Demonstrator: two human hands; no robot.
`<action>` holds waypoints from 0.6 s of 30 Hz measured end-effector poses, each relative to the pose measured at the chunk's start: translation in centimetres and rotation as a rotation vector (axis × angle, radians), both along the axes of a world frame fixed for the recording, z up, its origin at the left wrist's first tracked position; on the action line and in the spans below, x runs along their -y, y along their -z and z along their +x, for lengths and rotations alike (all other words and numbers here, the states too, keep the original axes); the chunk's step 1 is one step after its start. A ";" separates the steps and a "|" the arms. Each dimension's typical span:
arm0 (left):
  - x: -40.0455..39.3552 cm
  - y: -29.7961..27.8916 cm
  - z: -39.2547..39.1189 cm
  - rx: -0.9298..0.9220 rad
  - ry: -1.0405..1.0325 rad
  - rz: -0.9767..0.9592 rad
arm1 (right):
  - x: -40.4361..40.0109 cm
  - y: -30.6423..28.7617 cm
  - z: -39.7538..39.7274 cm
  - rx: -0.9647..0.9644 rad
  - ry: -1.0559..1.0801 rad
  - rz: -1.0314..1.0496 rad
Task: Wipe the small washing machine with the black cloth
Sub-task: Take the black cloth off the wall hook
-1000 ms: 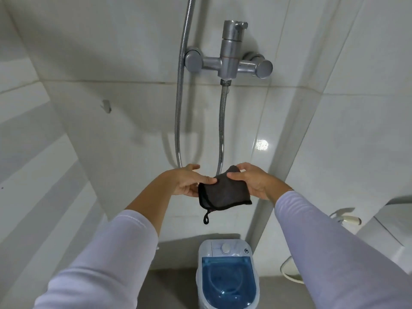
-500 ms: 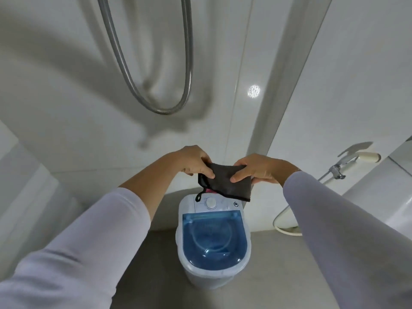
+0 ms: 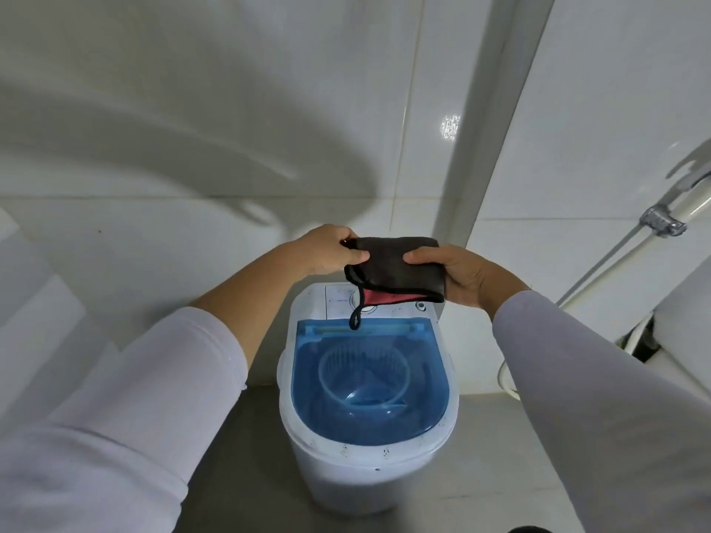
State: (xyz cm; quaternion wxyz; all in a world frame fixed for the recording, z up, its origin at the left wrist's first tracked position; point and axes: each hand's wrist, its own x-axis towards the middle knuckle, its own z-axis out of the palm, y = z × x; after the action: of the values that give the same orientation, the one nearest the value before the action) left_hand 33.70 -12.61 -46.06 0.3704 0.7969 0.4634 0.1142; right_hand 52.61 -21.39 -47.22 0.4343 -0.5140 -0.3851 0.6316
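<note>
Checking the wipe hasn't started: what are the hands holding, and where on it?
Both hold the folded black cloth: left hand pinches its left edge, right hand its right edge, above the washing machine.

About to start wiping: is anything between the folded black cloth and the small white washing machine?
Nothing visible. The folded black cloth, held by the left hand and right hand, hangs over the small white washing machine.

- Dim, cool overhead light; small glare spot on wall tile (image 3: 449, 126).
- Broad soft shadows curving across left wall.
- Strong wide-angle bending at edges; sleeves (image 3: 115, 417) near lower corners soft, stretched.
- Centre sharp.
</note>
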 end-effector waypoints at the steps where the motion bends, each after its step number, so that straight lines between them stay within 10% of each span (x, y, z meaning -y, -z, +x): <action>1: 0.5 0.4 -0.1 0.017 -0.024 0.010 | 0.5 0.3 0.0 -0.035 0.003 0.022; 18: 11.5 -1.4 2.4 0.309 -0.162 0.091 | 10.5 -1.3 -1.9 -0.218 0.179 0.232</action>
State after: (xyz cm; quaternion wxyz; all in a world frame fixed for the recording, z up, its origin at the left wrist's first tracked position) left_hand 36.13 -24.07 -44.63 0.3904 0.7459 0.4580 0.2854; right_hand 50.69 -31.87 -45.94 0.5847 -0.4210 -0.3586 0.5936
